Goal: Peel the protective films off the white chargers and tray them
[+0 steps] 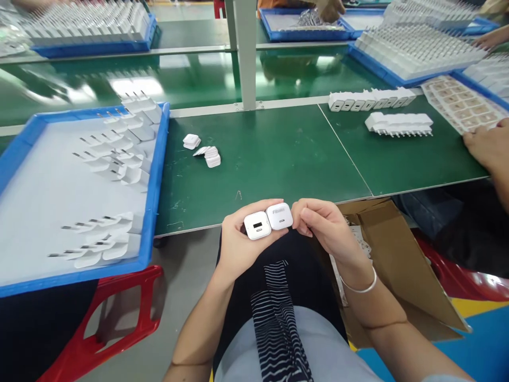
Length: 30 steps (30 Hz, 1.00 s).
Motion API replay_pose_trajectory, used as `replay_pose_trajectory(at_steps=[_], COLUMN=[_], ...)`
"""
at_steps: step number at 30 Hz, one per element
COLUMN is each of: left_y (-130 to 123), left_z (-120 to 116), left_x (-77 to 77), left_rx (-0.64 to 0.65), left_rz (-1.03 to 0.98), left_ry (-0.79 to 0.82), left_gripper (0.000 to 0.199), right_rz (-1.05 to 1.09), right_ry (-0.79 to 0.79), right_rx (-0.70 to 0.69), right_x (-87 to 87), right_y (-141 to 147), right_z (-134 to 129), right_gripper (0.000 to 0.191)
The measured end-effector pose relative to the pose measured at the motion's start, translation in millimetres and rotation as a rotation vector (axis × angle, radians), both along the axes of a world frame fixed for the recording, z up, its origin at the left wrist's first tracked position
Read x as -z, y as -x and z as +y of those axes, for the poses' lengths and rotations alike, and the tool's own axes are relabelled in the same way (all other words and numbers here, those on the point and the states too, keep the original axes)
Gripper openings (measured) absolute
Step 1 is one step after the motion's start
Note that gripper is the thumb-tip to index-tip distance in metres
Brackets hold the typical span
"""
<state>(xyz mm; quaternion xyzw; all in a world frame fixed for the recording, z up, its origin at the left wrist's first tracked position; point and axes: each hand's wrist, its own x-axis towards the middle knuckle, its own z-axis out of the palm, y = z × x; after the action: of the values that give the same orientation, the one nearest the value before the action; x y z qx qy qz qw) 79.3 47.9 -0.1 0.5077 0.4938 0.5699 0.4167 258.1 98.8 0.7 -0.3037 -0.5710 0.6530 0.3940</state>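
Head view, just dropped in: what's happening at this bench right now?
A person seated at a green bench holds two white charger plugs side by side above their lap: the left hand grips one charger, the right hand the other, port faces up. To the left, a blue tray holds more chargers lying with prongs showing. A few loose ones sit on the bench. Another person's hand rests at the right edge.

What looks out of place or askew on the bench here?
A few white charger plugs lie loose and tumbled on the green bench, beside the blue tray, while other plugs stand in neat rows.
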Motion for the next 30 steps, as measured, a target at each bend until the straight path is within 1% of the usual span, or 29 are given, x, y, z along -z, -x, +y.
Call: replay_pose_trajectory(at_steps=[3, 6, 8, 11, 13, 15, 18, 22, 26, 30], left_y=[14.0, 28.9, 36.0, 40.5, 41.0, 41.4, 43.6, 49.5, 55.2, 58.5], left_z=[-9.8, -19.7, -25.0, -30.7, -33.7, -36.5, -40.5, -44.7, -46.3, -44.8], left_x=[1.0, 4.2, 6.4, 8.8, 9.9, 10.5, 11.5, 14.5, 18.5, 22.2], left_rx=[-0.049, -0.135, -0.177, -0.209, -0.215, -0.206, -0.193, -0.196, -0.213, -0.221], left_rz=[-0.003, -0.005, -0.012, -0.028, -0.03, -0.022, -0.011, -0.018, -0.013, -0.008], left_ry=[0.031, 0.061, 0.075, 0.089, 0.104, 0.116, 0.127, 0.149, 0.155, 0.157], left_gripper=[0.042, 0.042, 0.042, 0.042, 0.041, 0.041, 0.04, 0.039, 0.039, 0.039], right_rz=[-0.118, -0.363, -0.538, -0.698, -0.776, -0.823, -0.883, -1.002, -1.067, -1.039], right_ry=[-0.072, -0.254, -0.393, -0.558, -0.66, -0.711, -0.733, -0.743, -0.764, -0.754], right_rx=[0.032, -0.034, -0.086, -0.14, -0.16, -0.173, -0.18, -0.166, -0.105, -0.074], right_x=[-3.4, -11.9, -19.1, -30.8, -37.7, -42.2, -43.6, -38.4, -32.5, -32.0], right_y=[11.3, 40.9, 69.9, 120.5, 153.7, 183.2, 218.1, 247.3, 257.9, 256.3], right_z=[19.8, 57.0, 87.2, 129.6, 151.3, 166.5, 178.2, 179.7, 176.2, 176.6], right_gripper=[0.027, 0.015, 0.015, 0.019, 0.024, 0.027, 0.027, 0.022, 0.021, 0.021])
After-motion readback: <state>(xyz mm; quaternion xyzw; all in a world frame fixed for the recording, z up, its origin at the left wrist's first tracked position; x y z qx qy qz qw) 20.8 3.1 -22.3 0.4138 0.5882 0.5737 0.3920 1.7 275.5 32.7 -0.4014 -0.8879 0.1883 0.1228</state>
